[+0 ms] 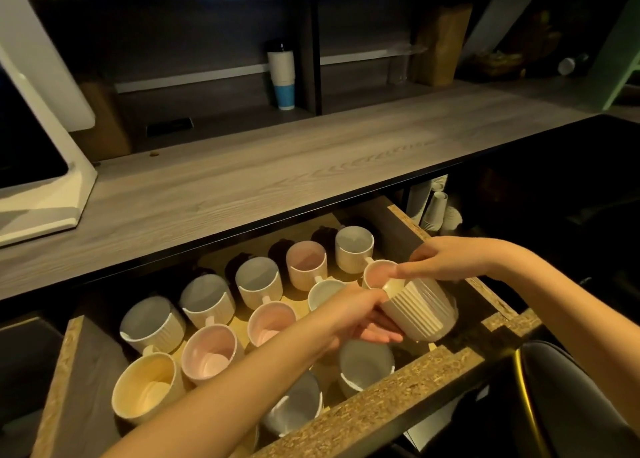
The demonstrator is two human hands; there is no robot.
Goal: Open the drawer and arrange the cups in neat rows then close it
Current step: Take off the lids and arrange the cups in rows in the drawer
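The drawer (381,400) stands pulled out below the counter, with several ribbed mugs in it. A back row runs diagonally from a grey-lined mug (152,322) to a white one (354,248). In front stand a cream-lined mug (147,386) and pink-lined mugs (209,352). A tilted ribbed mug (420,314) hangs above the drawer's right end. My left hand (360,317) holds it from below, thumb at the rim. My right hand (446,258) pinches its upper rim. A pink-lined mug (378,273) stands just behind it.
A wooden counter (277,173) runs above the drawer, with a white appliance (41,167) at its left end. A stack of paper cups (282,77) stands on the shelf behind. More paper cups (434,210) sit in the cabinet to the right. A dark chair back (568,405) is at lower right.
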